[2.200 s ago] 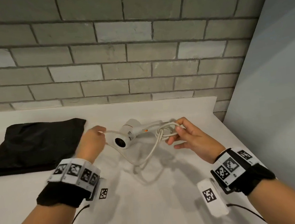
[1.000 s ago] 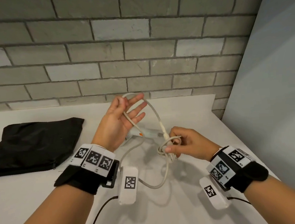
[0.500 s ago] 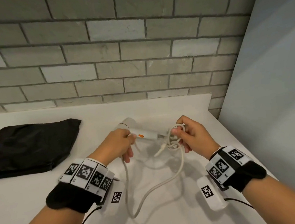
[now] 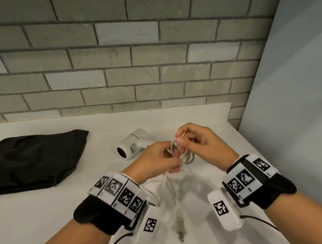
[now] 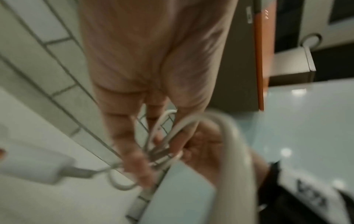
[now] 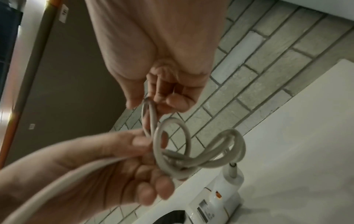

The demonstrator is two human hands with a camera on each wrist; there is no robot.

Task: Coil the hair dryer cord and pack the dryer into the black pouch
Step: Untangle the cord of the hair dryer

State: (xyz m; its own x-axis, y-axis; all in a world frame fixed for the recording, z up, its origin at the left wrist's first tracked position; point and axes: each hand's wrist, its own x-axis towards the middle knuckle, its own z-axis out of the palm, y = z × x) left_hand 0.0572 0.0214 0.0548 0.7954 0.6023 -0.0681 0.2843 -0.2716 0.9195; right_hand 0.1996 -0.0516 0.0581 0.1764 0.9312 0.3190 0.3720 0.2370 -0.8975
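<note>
The white hair dryer (image 4: 131, 145) (image 6: 218, 201) lies on the white counter (image 4: 48, 219), nozzle toward me, just behind my hands. Its pale cord (image 4: 186, 156) (image 6: 172, 145) (image 5: 164, 130) is gathered in small loops between both hands above the counter. My left hand (image 4: 159, 161) (image 6: 95, 169) grips the loops and the strand running down. My right hand (image 4: 195, 140) (image 6: 162, 97) pinches the top of a loop. The cord's free end with the plug (image 4: 181, 235) hangs down toward the counter's front. The black pouch (image 4: 33, 162) lies flat at the left.
A grey brick wall (image 4: 132, 66) backs the counter. A pale panel (image 4: 301, 109) stands close on the right, by the counter's right edge. Bare counter lies in front of the pouch and around the plug.
My left hand has moved right from the dryer's handle to join the right hand at the loops. The long slack loop on the counter has shortened; only the plug end hangs down.
</note>
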